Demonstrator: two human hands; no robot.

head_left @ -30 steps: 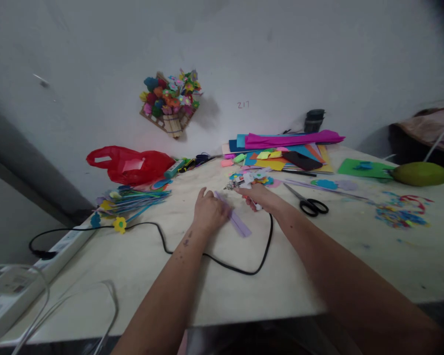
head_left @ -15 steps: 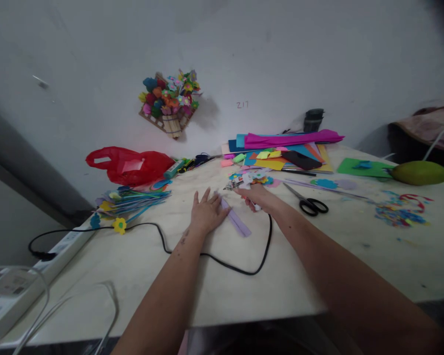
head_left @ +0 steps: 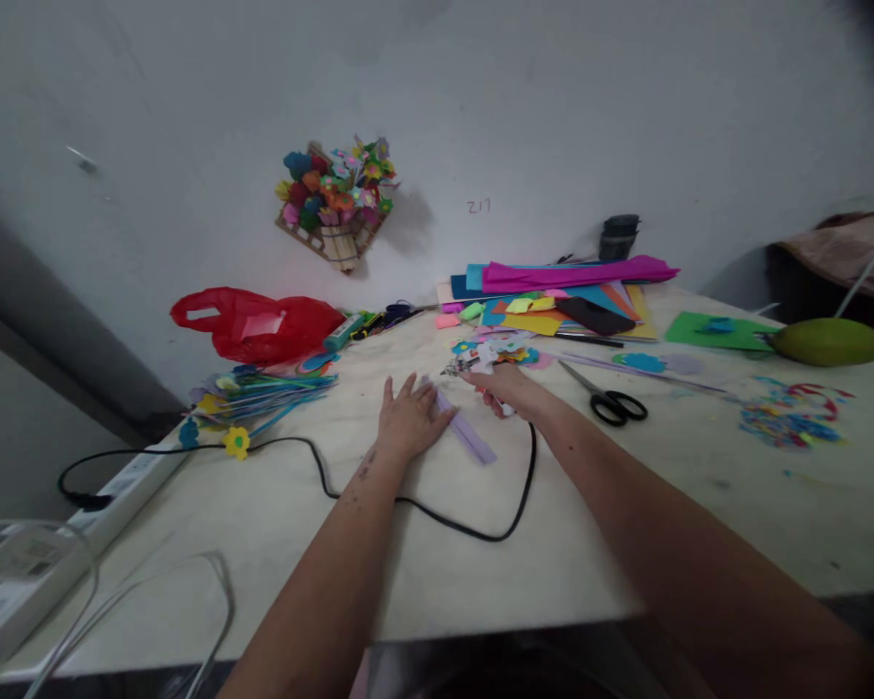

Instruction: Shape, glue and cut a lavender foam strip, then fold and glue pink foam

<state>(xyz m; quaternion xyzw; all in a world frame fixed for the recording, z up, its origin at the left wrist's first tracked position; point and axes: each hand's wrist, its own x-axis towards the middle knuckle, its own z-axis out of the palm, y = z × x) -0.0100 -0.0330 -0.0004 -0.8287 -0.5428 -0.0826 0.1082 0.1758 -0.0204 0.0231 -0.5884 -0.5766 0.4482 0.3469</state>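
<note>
A person's left hand (head_left: pixel 408 419) lies flat, fingers spread, pressing one end of a lilac paper strip (head_left: pixel 468 434) against the pale counter (head_left: pixel 626 505), while the right hand (head_left: pixel 501 386) just beside it has its grip closed around a small tool (head_left: pixel 473 362), apparently a glue gun, whose metallic tip points toward a cluster of paper flower cut-outs (head_left: pixel 506 348). The strip is long, narrow and folded or doubled lengthwise, lying diagonally between the two hands near the counter's middle, its lower end free. A black cord (head_left: pixel 481 529) loops around both wrists and runs left to a white power strip (head_left: pixel 80 524); a sharp pull of the right hand could likely drag that cord across the strip and knock it askew, and a hot nozzle held this close to the left fingers risks a burn. With only one end pinned, the light strip could also spring open or slide. Black scissors (head_left: pixel 612 401) lie to the right, stacked coloured sheets (head_left: pixel 568 291) at the back, a red plastic bag (head_left: pixel 262 325) and finished paper stems (head_left: pixel 262 393) to the left.
</note>
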